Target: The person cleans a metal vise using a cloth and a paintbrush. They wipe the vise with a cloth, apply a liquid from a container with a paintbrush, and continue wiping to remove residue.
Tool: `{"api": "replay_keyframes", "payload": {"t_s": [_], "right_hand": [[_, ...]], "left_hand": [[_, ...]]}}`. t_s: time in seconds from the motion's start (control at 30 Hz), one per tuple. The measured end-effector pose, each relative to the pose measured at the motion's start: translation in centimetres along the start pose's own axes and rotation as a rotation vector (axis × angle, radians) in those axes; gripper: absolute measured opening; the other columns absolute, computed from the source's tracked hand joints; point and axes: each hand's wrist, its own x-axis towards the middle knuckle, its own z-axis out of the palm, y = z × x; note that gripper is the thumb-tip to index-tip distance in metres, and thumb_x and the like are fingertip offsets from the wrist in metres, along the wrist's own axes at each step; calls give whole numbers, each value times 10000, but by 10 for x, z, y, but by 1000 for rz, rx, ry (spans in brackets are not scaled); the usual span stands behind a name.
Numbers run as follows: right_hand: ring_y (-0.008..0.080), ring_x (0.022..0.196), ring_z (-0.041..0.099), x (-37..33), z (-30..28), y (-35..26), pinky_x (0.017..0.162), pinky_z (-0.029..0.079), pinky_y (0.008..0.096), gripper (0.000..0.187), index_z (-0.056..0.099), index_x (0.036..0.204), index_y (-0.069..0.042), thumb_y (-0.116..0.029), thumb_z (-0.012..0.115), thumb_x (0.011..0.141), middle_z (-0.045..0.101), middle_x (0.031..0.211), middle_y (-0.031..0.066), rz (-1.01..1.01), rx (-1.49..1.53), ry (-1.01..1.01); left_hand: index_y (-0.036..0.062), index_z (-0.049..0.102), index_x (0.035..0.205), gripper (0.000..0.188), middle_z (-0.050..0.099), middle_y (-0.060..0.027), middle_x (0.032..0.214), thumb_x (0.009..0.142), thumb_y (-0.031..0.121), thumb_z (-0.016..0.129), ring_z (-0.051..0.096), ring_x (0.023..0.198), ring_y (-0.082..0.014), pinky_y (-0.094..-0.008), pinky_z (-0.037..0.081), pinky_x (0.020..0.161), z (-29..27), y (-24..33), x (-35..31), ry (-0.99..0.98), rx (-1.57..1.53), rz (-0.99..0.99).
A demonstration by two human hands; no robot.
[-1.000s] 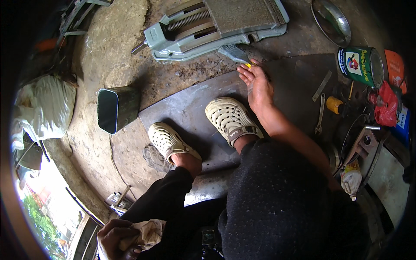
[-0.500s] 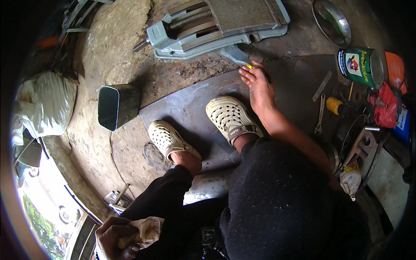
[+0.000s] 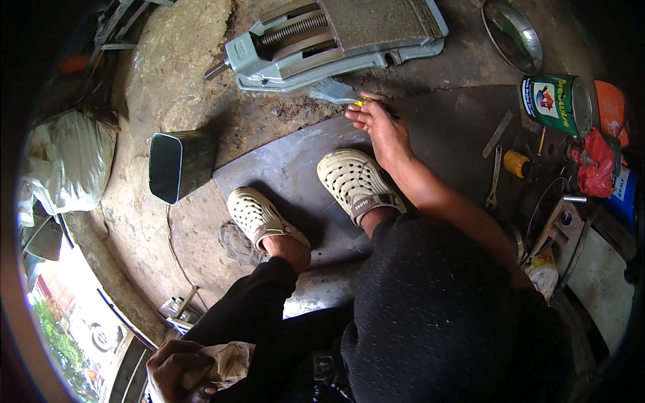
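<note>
My right hand (image 3: pixel 384 131) is closed around the handle of a paintbrush (image 3: pixel 334 91). A bit of yellow shows by the fingers, and the bristles are coated grey-blue. The brush head lies against the near lower edge of a grey-blue machine vise (image 3: pixel 275 82), which rests on the ground at the top of the view. The vise's screw and flat top plate face up. Down at the lower left, my left hand (image 3: pixel 178 369) grips a crumpled, pale brown cloth (image 3: pixel 232 361) beside my left leg.
A dark square metal tube (image 3: pixel 191 164) stands left of my feet. On the right are a green paint can (image 3: pixel 557 104), a shallow metal bowl (image 3: pixel 514 37), a wrench (image 3: pixel 495 178), a yellow cap-like piece (image 3: pixel 516 163) and a red plastic bag (image 3: pixel 599 164). A metal sheet (image 3: pixel 269 158) lies under my shoes.
My right hand has moved left with the paintbrush, along the vise's near edge. The left hand keeps its place with the cloth.
</note>
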Motion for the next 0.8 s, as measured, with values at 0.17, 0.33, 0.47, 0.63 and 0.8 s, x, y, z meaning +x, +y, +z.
{"api": "replay_keyframes", "payload": {"t_s": [0.17,0.33,0.47,0.63,0.8], "right_hand": [[209,862,697,5,-11,-6,731,513,281,270,557,1181,-19,-111,579,928,684,962,124,-20,63,116],[217,880,695,5,-44,-31,745,522,286,255,550,1166,-14,-90,583,925,671,988,128,-217,159,329],[213,843,689,-8,-85,-55,745,512,285,291,540,1175,1,-108,571,906,670,972,129,-262,117,424],[207,831,683,17,-112,-74,718,509,269,276,516,1177,-1,-73,558,915,662,948,126,-429,158,550],[170,814,663,42,-105,-71,679,482,252,274,522,1171,-16,-34,571,902,650,941,114,-448,177,570]], "left_hand": [[-12,627,868,609,622,-199,812,818,594,669,642,712,-301,-384,503,653,0,4,2,-2,-2,-61],[-11,620,863,619,620,-198,810,821,605,656,637,710,-301,-388,497,649,0,6,5,-6,14,-54],[-10,613,858,626,619,-198,808,824,614,646,633,708,-302,-391,492,646,0,7,8,-4,27,-45],[-10,601,849,639,616,-197,803,830,628,626,624,704,-303,-397,482,641,2,10,12,-9,54,-57],[-17,573,831,622,607,-197,789,848,604,604,609,691,-301,-399,466,631,3,13,16,-11,70,-88]]}}
